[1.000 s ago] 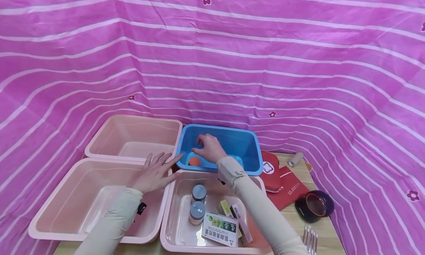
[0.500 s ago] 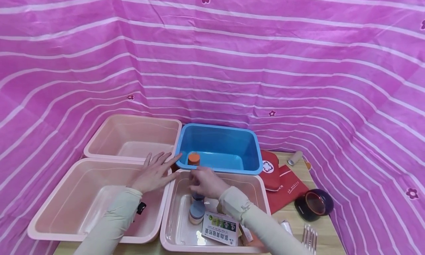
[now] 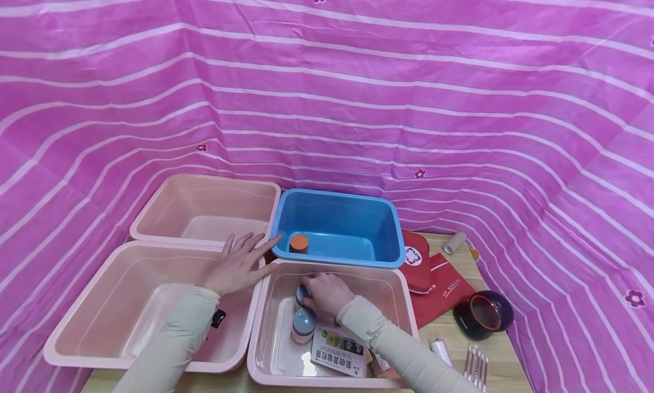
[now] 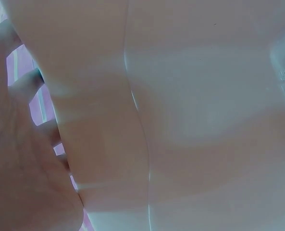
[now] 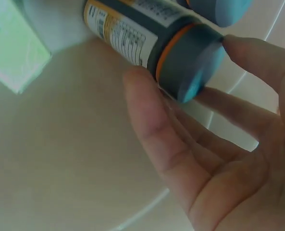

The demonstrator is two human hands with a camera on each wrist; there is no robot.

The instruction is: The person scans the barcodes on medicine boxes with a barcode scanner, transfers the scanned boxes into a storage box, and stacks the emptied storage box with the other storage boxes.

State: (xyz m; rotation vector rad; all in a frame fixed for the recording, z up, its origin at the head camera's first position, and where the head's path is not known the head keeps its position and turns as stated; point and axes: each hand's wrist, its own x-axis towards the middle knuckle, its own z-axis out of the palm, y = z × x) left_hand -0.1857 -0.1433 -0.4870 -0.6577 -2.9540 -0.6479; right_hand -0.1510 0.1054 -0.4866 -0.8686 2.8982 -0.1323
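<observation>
In the head view my left hand [image 3: 236,272] lies with spread fingers at the rims where the tubs meet. Inside the near right pink tub [image 3: 255,353], my right hand [image 3: 329,293] grips the farther of two grey-capped bottles. The right wrist view shows that bottle [image 5: 128,36], dark with a white and orange label, its grey cap between my thumb and fingers. Just in front stands the second grey-capped bottle [image 3: 304,325]. A white and green medicine box [image 3: 338,352] lies beside it. Smaller boxes are partly hidden under my right forearm.
A blue tub [image 3: 337,262] behind holds an orange-capped bottle [image 3: 298,243]. Two more pink tubs stand left, one near [image 3: 117,279] and one far [image 3: 204,180]. On the right are a red pouch [image 3: 416,262], a red booklet [image 3: 444,285], a dark bowl [image 3: 482,313] and forks [image 3: 476,366].
My right hand has come back from the blue tub into the near pink tub and taken hold of the farther grey-capped bottle. The orange-capped bottle now stands in the blue tub. My left hand stays put.
</observation>
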